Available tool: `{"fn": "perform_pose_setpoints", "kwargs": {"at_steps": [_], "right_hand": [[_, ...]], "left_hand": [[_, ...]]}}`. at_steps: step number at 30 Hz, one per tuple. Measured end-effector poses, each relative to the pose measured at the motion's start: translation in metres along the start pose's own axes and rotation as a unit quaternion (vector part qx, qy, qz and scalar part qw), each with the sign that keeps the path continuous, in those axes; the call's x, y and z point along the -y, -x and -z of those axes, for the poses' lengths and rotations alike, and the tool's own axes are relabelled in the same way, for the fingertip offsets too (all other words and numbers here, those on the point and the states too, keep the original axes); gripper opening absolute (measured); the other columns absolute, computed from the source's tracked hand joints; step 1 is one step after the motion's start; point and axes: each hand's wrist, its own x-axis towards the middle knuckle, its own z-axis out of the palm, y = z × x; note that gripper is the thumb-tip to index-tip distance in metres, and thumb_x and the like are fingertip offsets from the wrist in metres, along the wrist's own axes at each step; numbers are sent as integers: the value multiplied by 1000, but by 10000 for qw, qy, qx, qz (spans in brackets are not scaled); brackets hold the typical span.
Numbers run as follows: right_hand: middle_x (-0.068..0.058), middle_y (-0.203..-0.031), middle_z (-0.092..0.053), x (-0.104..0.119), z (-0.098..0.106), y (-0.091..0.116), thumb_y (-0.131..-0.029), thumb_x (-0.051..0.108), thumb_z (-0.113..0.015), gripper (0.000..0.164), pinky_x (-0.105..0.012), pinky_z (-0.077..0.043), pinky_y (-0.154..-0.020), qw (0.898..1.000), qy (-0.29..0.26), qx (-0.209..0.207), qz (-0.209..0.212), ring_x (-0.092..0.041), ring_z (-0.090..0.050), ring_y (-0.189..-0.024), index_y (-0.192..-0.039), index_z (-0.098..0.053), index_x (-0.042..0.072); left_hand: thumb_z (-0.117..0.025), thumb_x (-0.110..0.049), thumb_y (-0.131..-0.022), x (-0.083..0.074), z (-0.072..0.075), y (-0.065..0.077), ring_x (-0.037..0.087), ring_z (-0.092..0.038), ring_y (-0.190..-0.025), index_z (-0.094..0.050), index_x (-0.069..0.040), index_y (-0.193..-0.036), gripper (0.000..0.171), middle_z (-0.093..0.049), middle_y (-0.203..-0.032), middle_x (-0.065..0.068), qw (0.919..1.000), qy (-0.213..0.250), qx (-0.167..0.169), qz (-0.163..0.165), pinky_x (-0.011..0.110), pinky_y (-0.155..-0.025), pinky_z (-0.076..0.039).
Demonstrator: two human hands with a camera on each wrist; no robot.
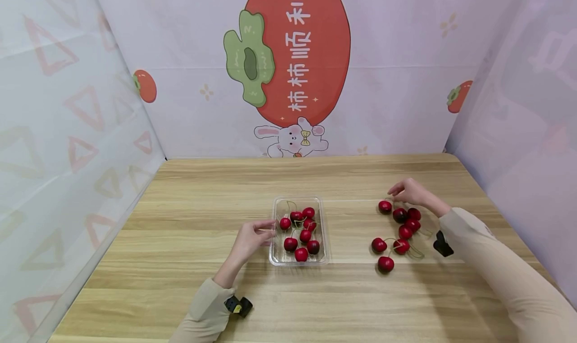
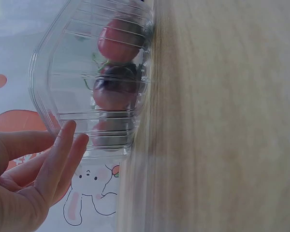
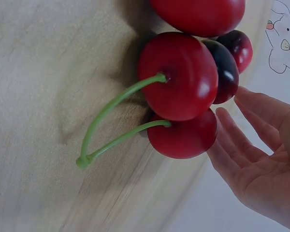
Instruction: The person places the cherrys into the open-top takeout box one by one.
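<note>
A clear plastic box [image 1: 277,255] holds several red cherries [image 1: 301,254], some with green stems. Beside its left wall is my left hand [image 1: 251,238]; in the left wrist view, the fingertips [image 2: 67,128] touch or nearly touch the ribbed wall, fingers extended. Over on the right, my right hand [image 1: 411,192] hovers above the far end of a loose group of cherries [image 1: 412,226]. Its fingers point down near a cherry [image 1: 385,206] with a thin stem. The right wrist view shows the fingers [image 3: 241,137] loosely bent behind a stemmed pair [image 3: 179,77], with nothing visibly gripped.
Wood-grain table [image 1: 189,203] lies under everything. A printed cloth [image 1: 383,42] hangs behind its back edge, with more cloth along both sides. Nearer cherries [image 1: 385,264] lie between the box and the right forearm. Small black devices [image 1: 444,244] sit at both wrists.
</note>
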Motion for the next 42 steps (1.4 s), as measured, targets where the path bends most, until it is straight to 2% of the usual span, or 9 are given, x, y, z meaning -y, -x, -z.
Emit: {"fn": "perform_pose_setpoints", "kwargs": {"at_steps": [8,21,36,42], "right_hand": [[-27,-85,-62,-2,0,-2,-77,-5,-60,21,-30,-53,-53,9998,-75,172,-19,-26,-61,-71,-94,-59,-17],[-18,-74,-64,-10,-1,-7,-78,-3,-59,18,-21,-47,-47,9995,-109,283,-124,-12,-53,-57,-90,-60,-17],[-20,-78,-65,-10,-2,-11,-80,-1,-60,15,-20,-46,-49,9992,-42,322,-238,-13,-51,-58,-86,-62,-15],[-15,-73,-64,-7,-4,-11,-79,-2,-60,12,-20,-43,-48,9988,-51,263,-403,-14,-49,-57,-83,-63,-13]], "left_hand": [[-60,6,-78,0,0,1,33,-62,-83,-57,9,-110,32,-59,-104,26,10000,-22,14,-29,30,-63,-58],[-59,6,-78,-1,0,1,32,-62,-84,-58,8,-109,31,-59,-102,25,10000,-6,33,8,30,-64,-58],[-59,6,-79,-1,1,1,32,-62,-84,-58,9,-110,31,-59,-102,25,10000,-44,53,-5,29,-63,-57],[-58,6,-79,0,1,1,33,-62,-84,-56,10,-111,32,-58,-103,27,9998,-100,121,-79,28,-63,-57]]}}
